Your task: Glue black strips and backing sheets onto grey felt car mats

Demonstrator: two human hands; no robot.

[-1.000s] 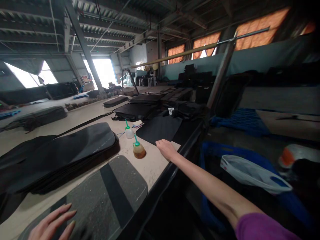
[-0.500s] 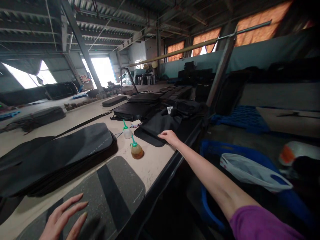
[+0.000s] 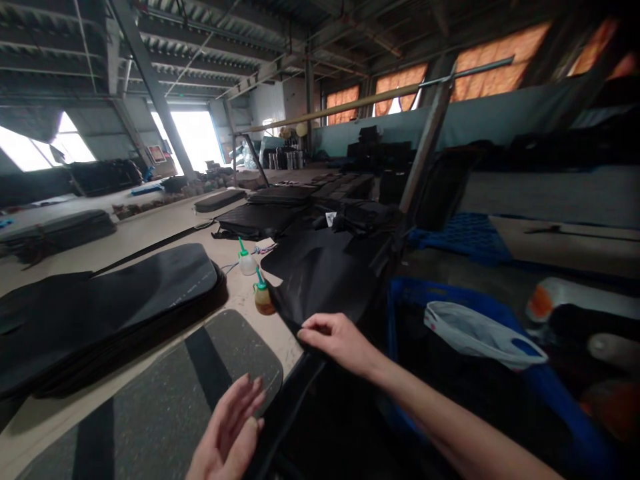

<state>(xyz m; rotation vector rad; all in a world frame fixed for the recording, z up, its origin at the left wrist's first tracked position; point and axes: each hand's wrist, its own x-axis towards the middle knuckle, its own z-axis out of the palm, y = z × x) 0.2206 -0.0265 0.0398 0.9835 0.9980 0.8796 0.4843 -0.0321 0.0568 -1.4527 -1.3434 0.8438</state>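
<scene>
My right hand [image 3: 336,340] pinches the near corner of a black sheet [image 3: 320,280], lifted off the table and sloping down toward me. My left hand [image 3: 231,427] hovers over the right end of a grey rounded board [image 3: 240,347] with dark strips across it; its fingers are extended and nothing is in them. Just left of the sheet stand two squeeze bottles with green spouts: one with amber liquid [image 3: 264,301], partly covered by the sheet, and a whitish one [image 3: 247,264] behind it.
A thick stack of black sheets [image 3: 150,287] lies on the left of the table [image 3: 255,333]. More black pieces [image 3: 260,217] are piled farther back. Right of the table sits a blue crate [image 3: 400,313] with a white plastic bag [image 3: 475,333] on it. A slanted metal post [image 3: 425,147] rises behind.
My right hand has drawn the black sheet's corner toward me and raised it. My left hand has moved right across the grey board. The view has shifted slightly right.
</scene>
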